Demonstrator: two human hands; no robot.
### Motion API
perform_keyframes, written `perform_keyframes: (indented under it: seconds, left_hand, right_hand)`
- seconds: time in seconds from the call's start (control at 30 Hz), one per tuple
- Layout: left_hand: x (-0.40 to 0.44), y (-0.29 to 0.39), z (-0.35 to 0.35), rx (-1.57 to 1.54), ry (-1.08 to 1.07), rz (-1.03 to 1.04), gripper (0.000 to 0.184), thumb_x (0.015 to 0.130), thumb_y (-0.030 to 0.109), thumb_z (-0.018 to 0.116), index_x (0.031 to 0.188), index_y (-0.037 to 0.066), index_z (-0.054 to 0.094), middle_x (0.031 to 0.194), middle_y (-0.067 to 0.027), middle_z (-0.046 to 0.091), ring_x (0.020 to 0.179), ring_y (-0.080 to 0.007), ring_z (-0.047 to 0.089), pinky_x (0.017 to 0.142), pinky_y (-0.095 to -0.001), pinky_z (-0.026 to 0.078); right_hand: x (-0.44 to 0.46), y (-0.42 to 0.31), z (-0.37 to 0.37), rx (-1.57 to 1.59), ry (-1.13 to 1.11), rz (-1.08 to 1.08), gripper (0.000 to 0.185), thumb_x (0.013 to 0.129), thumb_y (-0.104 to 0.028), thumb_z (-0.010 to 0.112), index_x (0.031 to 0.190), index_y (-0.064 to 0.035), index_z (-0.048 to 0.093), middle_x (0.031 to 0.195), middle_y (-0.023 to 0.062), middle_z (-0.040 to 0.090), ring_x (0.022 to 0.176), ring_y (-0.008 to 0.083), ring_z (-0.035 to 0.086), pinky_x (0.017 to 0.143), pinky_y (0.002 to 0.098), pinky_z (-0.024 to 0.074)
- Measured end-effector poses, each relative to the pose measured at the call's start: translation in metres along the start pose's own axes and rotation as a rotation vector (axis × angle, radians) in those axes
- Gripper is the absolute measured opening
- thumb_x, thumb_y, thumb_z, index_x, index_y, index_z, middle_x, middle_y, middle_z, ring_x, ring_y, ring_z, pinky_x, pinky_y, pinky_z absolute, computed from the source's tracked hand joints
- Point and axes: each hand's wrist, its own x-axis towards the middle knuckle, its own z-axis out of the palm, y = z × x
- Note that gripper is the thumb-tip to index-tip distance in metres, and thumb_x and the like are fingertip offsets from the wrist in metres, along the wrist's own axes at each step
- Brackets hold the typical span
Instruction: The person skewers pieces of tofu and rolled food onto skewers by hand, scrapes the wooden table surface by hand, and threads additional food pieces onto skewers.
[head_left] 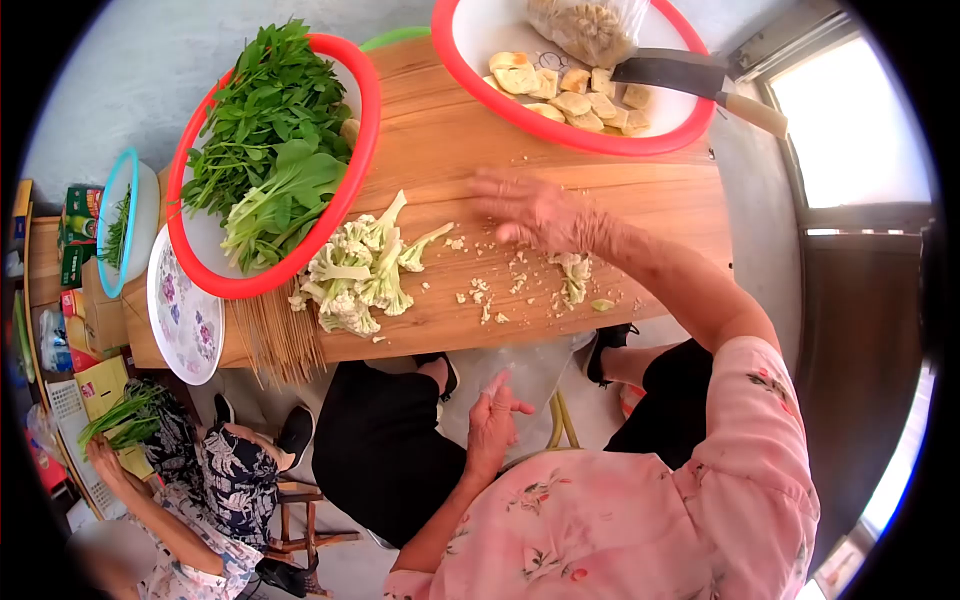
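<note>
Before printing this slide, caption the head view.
Right hand over a wooden table, near cauliflower florets and scattered crumbs; left hand open, empty.

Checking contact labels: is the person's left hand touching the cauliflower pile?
Apart. The head view shows the left hand off the table, on the person's side, and the cauliflower pile on it, the table's near edge visible between them.

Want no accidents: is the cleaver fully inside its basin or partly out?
Partly out: the cleaver's blade lies over the basin, the wooden handle juts past the rim.
</note>
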Motion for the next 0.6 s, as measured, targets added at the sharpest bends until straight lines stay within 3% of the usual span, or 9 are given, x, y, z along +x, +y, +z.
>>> perform_keyframes:
  seconds: [0.03,0.1,0.13,0.23,0.27,0.3,0.4,0.5,0.6]
  left_hand:
    - [0.0,-0.001,0.0,0.016,-0.003,0.01,0.049,0.096,0.037,0.038,0.131,0.003,0.039,0.077,-0.0061,0.061,0.046,-0.0044,0.036,0.043,-0.0195,0.035]
    - [0.002,-0.005,0.0,0.024,-0.005,0.028,0.049,0.096,0.038,0.038,0.131,0.003,0.039,0.077,-0.0062,0.061,0.046,-0.0043,0.036,0.043,-0.0196,0.035]
    - [0.003,-0.006,0.001,0.021,-0.005,0.042,0.05,0.095,0.039,0.038,0.131,0.003,0.039,0.078,-0.0064,0.061,0.046,-0.0042,0.036,0.043,-0.0196,0.035]
    - [0.001,0.002,0.004,0.04,0.009,0.016,0.05,0.095,0.039,0.038,0.131,0.003,0.039,0.077,-0.0069,0.061,0.046,-0.0039,0.036,0.042,-0.0195,0.036]
    - [0.002,0.002,0.004,0.035,0.003,0.019,0.05,0.095,0.039,0.038,0.131,0.003,0.039,0.077,-0.0069,0.061,0.046,-0.0039,0.036,0.042,-0.0195,0.036]
    - [0.003,0.001,0.004,0.021,-0.002,0.022,0.051,0.095,0.039,0.038,0.131,0.003,0.038,0.077,-0.0072,0.061,0.045,-0.0037,0.035,0.042,-0.0195,0.036]
    - [0.001,-0.001,0.007,0.039,0.0,0.046,0.051,0.096,0.039,0.037,0.131,0.001,0.037,0.076,-0.0079,0.061,0.044,-0.0034,0.034,0.042,-0.0194,0.036]
    - [0.003,-0.003,0.007,0.058,0.005,0.105,0.052,0.096,0.038,0.036,0.131,0.0,0.036,0.076,-0.0085,0.061,0.043,-0.0033,0.033,0.041,-0.0192,0.036]
    - [0.004,-0.006,0.009,0.028,0.01,0.122,0.053,0.096,0.038,0.035,0.131,-0.001,0.035,0.076,-0.0087,0.061,0.042,-0.0033,0.033,0.041,-0.019,0.035]
  right_hand:
    - [-0.003,0.008,-0.001,0.001,0.004,0.011,0.062,0.091,-0.048,0.035,0.131,-0.0009,0.038,0.139,0.0139,0.034,0.129,0.0304,0.03,0.109,0.0401,0.023]
    - [-0.001,0.029,-0.002,0.08,0.124,0.424,0.064,0.089,-0.051,0.036,0.131,-0.0031,0.038,0.139,0.0127,0.035,0.129,0.0306,0.031,0.107,0.0412,0.0262]
    - [-0.002,0.037,0.007,-0.043,0.149,0.354,0.064,0.089,-0.052,0.034,0.131,-0.0029,0.039,0.137,0.0136,0.037,0.128,0.0313,0.032,0.107,0.0417,0.0259]
    - [-0.014,0.01,0.019,-0.006,0.133,0.154,0.064,0.089,-0.052,0.034,0.131,-0.0033,0.038,0.136,0.015,0.038,0.128,0.0318,0.032,0.107,0.042,0.0263]
    - [-0.018,-0.009,0.006,0.193,-0.051,0.153,0.065,0.089,-0.052,0.032,0.131,-0.0028,0.039,0.134,0.0162,0.04,0.129,0.032,0.031,0.108,0.0422,0.023]
    - [-0.02,-0.009,-0.001,0.188,-0.058,0.155,0.065,0.089,-0.052,0.032,0.131,-0.0028,0.039,0.134,0.0162,0.04,0.129,0.032,0.031,0.108,0.0422,0.023]
    - [-0.039,0.009,-0.006,-0.091,0.186,0.274,0.066,0.089,-0.053,0.032,0.129,-0.0011,0.041,0.135,0.0167,0.039,0.13,0.0316,0.028,0.109,0.0424,0.0195]
    - [-0.06,-0.001,0.002,-0.095,0.206,0.353,0.067,0.088,-0.054,0.033,0.129,-0.0013,0.041,0.135,0.0164,0.039,0.13,0.0314,0.028,0.109,0.0428,0.02]
    - [-0.076,-0.041,-0.008,0.169,0.1,0.364,0.068,0.09,-0.053,0.032,0.132,0.0001,0.037,0.138,0.0169,0.035,0.131,0.0322,0.027,0.11,0.0416,0.0164]
